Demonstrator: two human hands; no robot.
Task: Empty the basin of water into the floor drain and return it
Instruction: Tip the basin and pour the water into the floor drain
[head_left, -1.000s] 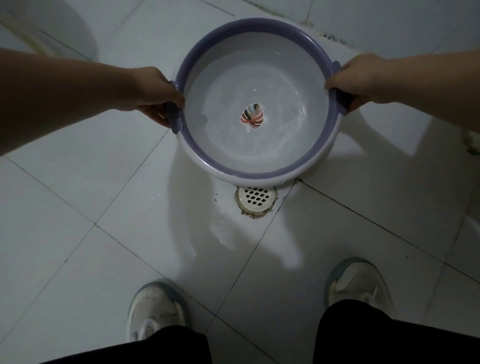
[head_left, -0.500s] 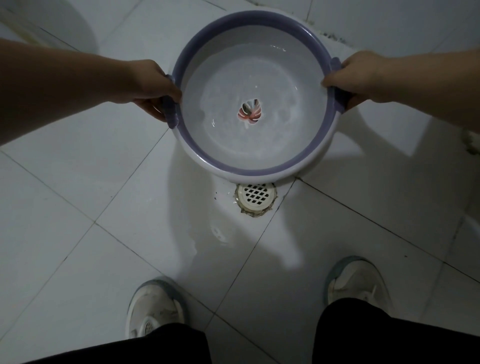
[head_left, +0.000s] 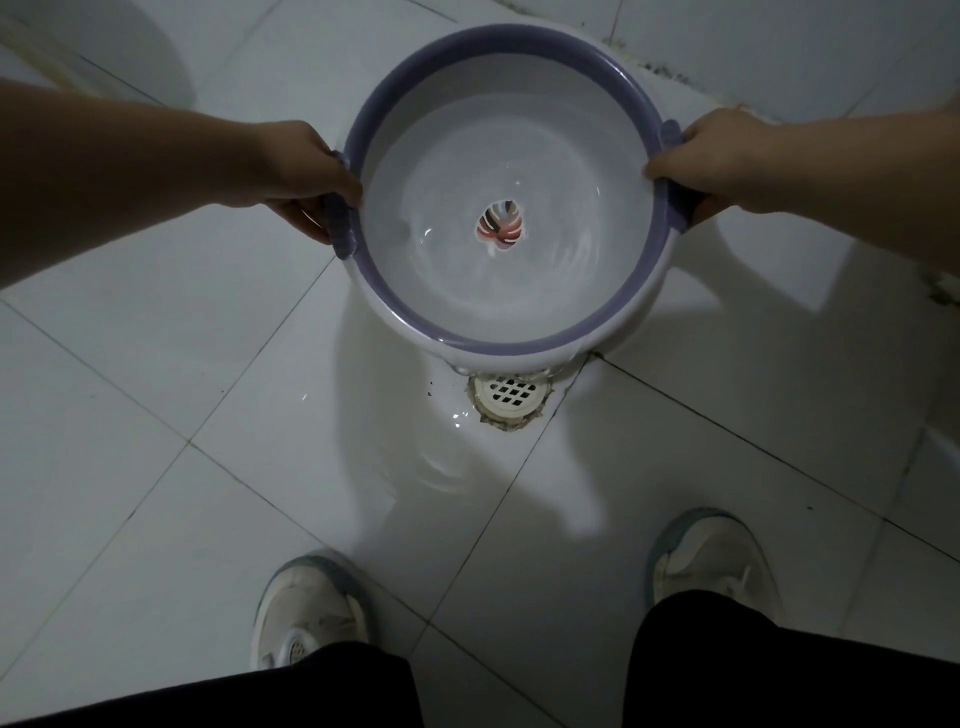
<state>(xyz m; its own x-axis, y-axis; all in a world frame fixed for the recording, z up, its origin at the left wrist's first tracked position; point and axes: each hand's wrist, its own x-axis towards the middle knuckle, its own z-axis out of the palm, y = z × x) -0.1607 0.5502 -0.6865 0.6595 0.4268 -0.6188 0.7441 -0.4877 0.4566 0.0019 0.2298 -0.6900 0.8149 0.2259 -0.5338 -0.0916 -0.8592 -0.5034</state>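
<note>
A round white basin with a purple rim and a leaf print on its bottom hangs tilted toward me, its near edge just above the floor drain. Water lies in it and runs over the near lip onto the drain. My left hand grips the purple handle on the left side. My right hand grips the handle on the right side. The drain is a white round grate set in the white floor tiles, its far edge hidden by the basin.
Water spreads in a shiny puddle on the tiles in front of the drain. My two white shoes stand apart below it. A tiled wall base runs behind the basin.
The basin has tipped further toward me and water has begun to spill over its near lip onto the drain. The wet patch on the tiles has grown.
</note>
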